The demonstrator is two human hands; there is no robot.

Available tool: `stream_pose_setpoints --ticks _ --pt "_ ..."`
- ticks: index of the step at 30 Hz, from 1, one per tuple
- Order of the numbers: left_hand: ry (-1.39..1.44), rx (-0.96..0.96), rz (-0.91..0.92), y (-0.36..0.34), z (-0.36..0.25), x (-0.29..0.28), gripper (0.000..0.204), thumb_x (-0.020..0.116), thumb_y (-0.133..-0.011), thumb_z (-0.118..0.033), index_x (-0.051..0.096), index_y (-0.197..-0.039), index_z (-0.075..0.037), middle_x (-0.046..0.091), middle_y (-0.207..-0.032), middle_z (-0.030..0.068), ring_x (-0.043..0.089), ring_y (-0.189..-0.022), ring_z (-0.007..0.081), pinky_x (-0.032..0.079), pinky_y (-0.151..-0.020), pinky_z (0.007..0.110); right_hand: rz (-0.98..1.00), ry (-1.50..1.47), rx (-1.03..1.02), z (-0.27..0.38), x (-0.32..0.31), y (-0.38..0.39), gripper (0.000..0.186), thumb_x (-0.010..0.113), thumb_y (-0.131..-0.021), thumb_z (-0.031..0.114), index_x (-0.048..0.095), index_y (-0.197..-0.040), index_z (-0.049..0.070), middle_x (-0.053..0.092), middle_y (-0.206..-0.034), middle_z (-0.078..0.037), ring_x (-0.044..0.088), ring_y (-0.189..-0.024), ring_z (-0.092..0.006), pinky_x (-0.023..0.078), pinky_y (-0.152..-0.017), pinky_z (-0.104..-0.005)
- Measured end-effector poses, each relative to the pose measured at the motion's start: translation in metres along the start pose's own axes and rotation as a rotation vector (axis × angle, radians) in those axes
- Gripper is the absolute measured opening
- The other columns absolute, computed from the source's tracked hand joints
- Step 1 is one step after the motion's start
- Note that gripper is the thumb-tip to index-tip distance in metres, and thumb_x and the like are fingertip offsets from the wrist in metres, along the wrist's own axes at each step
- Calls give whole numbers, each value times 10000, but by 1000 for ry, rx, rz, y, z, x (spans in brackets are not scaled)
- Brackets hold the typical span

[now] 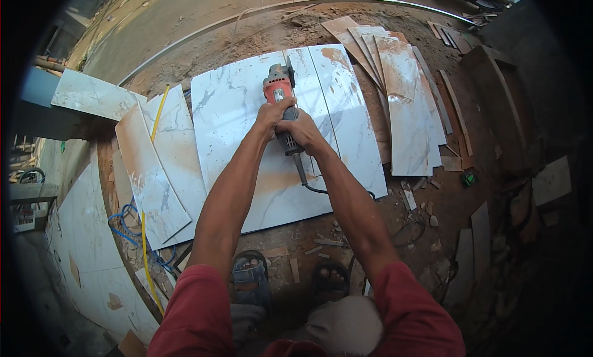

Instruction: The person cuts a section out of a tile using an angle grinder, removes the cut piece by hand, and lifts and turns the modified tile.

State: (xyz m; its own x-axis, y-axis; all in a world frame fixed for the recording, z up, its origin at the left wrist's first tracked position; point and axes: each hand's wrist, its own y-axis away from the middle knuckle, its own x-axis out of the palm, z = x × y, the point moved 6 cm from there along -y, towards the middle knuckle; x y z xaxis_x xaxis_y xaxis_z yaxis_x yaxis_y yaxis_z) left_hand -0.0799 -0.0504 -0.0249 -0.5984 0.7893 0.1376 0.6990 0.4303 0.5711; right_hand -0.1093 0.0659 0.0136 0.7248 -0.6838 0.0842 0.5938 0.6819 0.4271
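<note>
A red and black angle grinder (279, 85) points away from me over a large white marble-look tile (244, 172). My left hand (272, 115) is closed around its body just behind the red part. My right hand (301, 128) wraps the dark rear handle. The disc and guard (290, 71) are on the grinder's right side, near a thin line running lengthwise on the tile; whether the disc touches the surface I cannot tell. A second long dark line runs farther right. From the handle's rear a black cord (301, 170) trails under my right forearm.
Stacked tile strips (404, 104) fan out on the right; more tile pieces (151, 165) lie left. A yellow tape measure strip (145, 233) and blue cord (126, 227) are at left. Tile scraps litter the ground by my sandalled feet (250, 277). A long metal bar (259, 10) lies beyond.
</note>
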Motion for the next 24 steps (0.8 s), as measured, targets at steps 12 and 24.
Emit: stream_pose_setpoints --ticks 12,24 --pt "8 23 7 4 9 -1 397 784 -774 -322 662 -942 17 656 -778 70 627 -595 158 504 -539 309 4 21 -6 -17 -1 -1 598 751 -638 249 548 -1100 -72 651 -904 -118 638 -741 -203 523 -644 -322" --pt "24 8 -6 13 17 2 428 800 -742 -326 668 -928 37 658 -772 80 625 -581 162 501 -520 317 -5 31 -12 -29 -1 4 642 758 -638 255 541 -1149 -66 653 -955 -122 641 -812 -207 524 -719 -319"
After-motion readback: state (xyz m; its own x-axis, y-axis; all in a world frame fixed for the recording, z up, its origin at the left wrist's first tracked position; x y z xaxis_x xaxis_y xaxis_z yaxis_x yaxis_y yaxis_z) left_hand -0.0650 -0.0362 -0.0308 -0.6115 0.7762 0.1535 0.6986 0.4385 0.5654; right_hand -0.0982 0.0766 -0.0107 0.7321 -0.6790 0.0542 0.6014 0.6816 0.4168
